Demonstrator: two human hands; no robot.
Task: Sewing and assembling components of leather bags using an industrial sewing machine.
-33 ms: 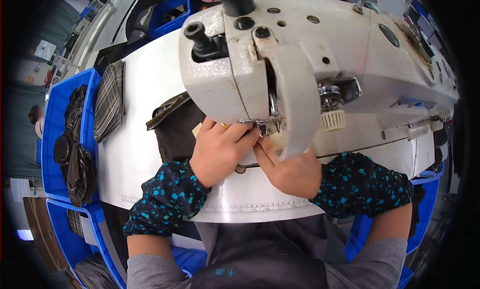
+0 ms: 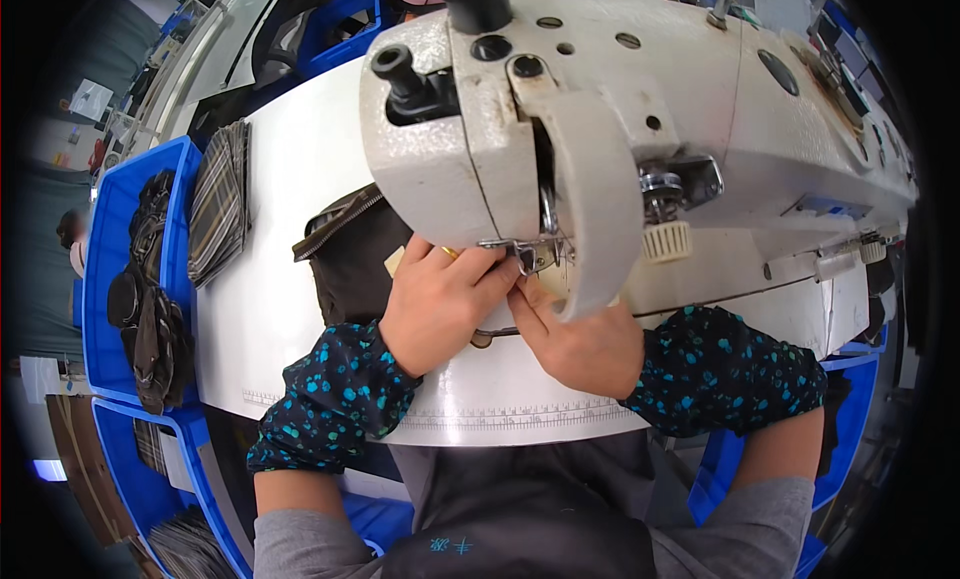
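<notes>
Both hands meet under the head of a pale grey sewing machine, close to its metal presser foot. My left hand, with a ring on one finger, has its fingers bent and closed over a dark brown zippered fabric piece. The piece spreads out to the left, and a metal zipper runs along its upper edge. At the needle area, my right hand keeps its fingers pressed together, tips touching the left fingertips. What those right fingertips pinch is mostly hidden by the hands and the machine's curved guard.
The white table carries a printed ruler strip near its front edge. A stack of striped fabric pieces lies at the left. Beside it stands a blue bin with dark fabric parts; more blue bins stand below on both sides.
</notes>
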